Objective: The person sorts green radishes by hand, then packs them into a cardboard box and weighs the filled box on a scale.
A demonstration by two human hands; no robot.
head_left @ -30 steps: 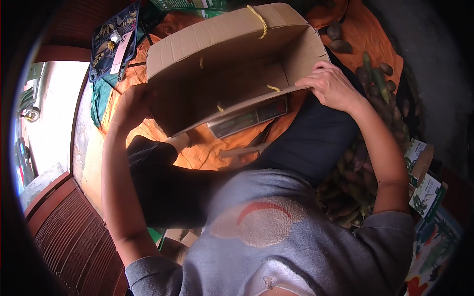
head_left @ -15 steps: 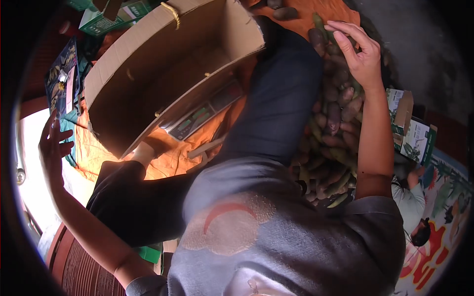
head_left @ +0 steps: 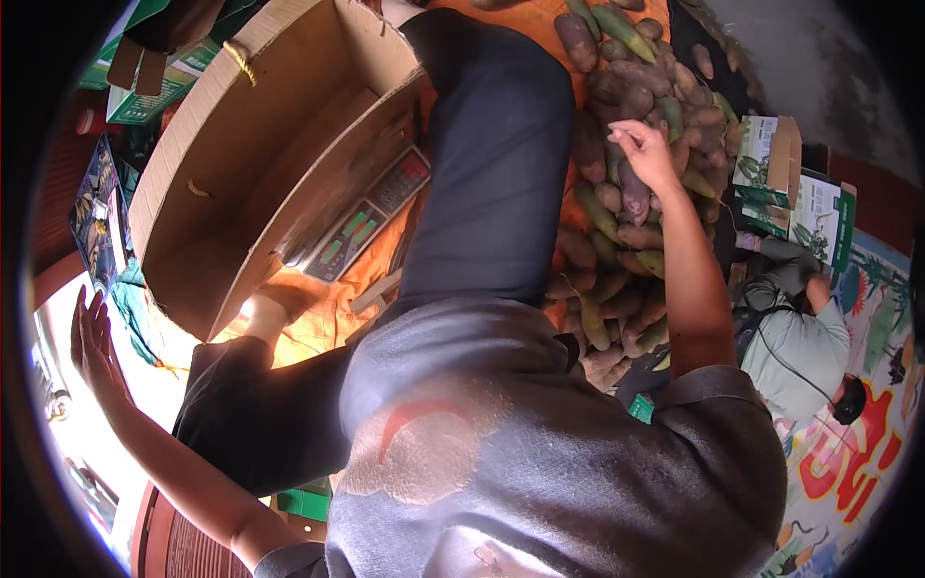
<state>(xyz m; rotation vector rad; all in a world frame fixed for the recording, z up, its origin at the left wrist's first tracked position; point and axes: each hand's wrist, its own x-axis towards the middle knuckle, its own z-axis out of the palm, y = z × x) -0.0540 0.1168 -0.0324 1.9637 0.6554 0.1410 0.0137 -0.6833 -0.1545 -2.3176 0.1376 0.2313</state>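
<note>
My left hand (head_left: 96,352) is raised at the left, fingers stretched out, holding nothing, near the open cardboard box (head_left: 217,135). My right hand (head_left: 644,154) hovers over a heap of purple and green tubers (head_left: 636,231); its fingers are curled together, and what they hold, if anything, is too small to make out. The large box stands tilted with a yellow rope handle (head_left: 240,64). Beside it a digital scale (head_left: 358,223) with lit displays lies on the orange sheet (head_left: 303,328).
Green and white cartons (head_left: 173,82) stand at the upper left, more cartons (head_left: 819,217) at the right. A person (head_left: 795,342) in a light shirt is at the right. A patterned bag (head_left: 96,217) lies left of the box. My bent legs frame the middle.
My right hand has moved down and left over the heap, and its fingers have curled. The view has shifted, showing more of the scale, tubers and the other person.
</note>
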